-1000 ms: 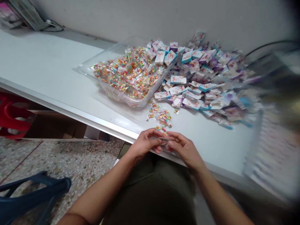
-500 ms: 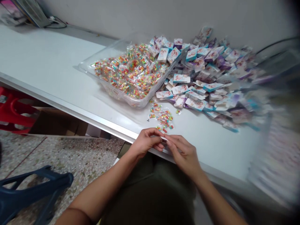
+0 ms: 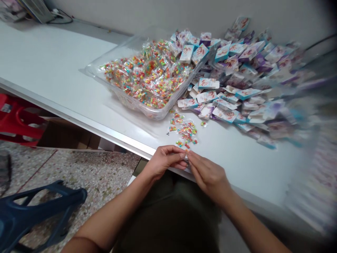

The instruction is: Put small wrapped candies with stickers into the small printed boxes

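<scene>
My left hand (image 3: 167, 161) and my right hand (image 3: 207, 171) meet at the table's front edge, fingertips pinched together. Between them is a small white-edged item (image 3: 186, 157), apparently a little box, mostly hidden by my fingers. A speck of orange shows at my right fingertips; what it belongs to is too small to tell. Just beyond my hands lie small clear packets of coloured candy-like pieces (image 3: 187, 130). Behind these stands a clear plastic tub (image 3: 155, 115) filled with more such packets. Right of the tub is a heap of small printed boxes (image 3: 225, 114), white with blue or purple, some with flaps raised.
The white table (image 3: 65, 63) runs along a grey wall. Blurred stacked sheets (image 3: 313, 182) lie at the right. On the floor at left are a blue stool (image 3: 44, 207), a red stool (image 3: 23, 121) and a cardboard box (image 3: 68, 135) under the table.
My right hand has turned slightly and its fingers have closed in nearer the left fingertips, hiding more of the small item. The view has shifted slightly; packets and boxes stay put.
</scene>
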`<state>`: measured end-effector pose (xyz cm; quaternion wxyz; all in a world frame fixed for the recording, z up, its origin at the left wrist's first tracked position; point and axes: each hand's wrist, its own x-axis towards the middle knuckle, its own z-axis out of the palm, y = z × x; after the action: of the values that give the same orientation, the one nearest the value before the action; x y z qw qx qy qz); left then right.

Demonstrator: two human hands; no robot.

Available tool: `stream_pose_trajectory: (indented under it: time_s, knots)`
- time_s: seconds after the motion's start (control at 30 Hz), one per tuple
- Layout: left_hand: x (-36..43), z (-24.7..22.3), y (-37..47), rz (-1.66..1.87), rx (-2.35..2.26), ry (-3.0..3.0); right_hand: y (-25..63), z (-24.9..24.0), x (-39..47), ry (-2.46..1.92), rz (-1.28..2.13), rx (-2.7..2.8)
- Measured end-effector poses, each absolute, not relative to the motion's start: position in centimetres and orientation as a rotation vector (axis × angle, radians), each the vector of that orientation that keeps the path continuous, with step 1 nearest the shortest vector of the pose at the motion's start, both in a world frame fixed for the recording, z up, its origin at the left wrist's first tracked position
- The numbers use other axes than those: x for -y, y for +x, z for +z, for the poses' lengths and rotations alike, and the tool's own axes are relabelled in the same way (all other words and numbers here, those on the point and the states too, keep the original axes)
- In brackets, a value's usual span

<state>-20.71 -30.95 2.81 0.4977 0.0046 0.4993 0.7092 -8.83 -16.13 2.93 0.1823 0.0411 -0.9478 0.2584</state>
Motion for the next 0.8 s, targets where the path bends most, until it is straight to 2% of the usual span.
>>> stream_pose_trajectory:
  time_s: [0.2, 0.37, 0.5, 0.6, 0.67, 0.73, 0.8]
  knots:
    - [31.0, 2.5, -20.1, 1.75, -1.219, 0.011, -7.4, 0.4, 15.7, 0.253, 0.535, 2.705]
    - [30.8, 2.7, -19.8, 1.808, -1.262, 0.052, -7.8, 0.5, 16.7, 0.184, 0.702, 2.657]
    - [31.0, 2.5, -19.6, 1.759, -1.389, 0.182, -9.1, 2.6, 16.2, 0.106, 0.888, 2.714]
    - [31.3, 2.2, -19.2, 1.738, -1.742, 0.302, -10.5, 6.0, 13.1, 0.076, 1.141, 2.869]
    - [31.5, 2.0, -19.0, 1.624, -1.986, 0.521, -11.5, 8.4, 9.7, -0.085, 1.303, 2.759]
    - [31.3, 1.7, -18.9, 1.448, -2.116, 0.877, -12.7, 9.7, 6.1, -0.333, 1.266, 2.419]
    - [30.7, 1.2, -19.0, 1.284, -2.175, 1.24, -13.9, 9.3, 3.3, -0.561, 1.039, 2.292]
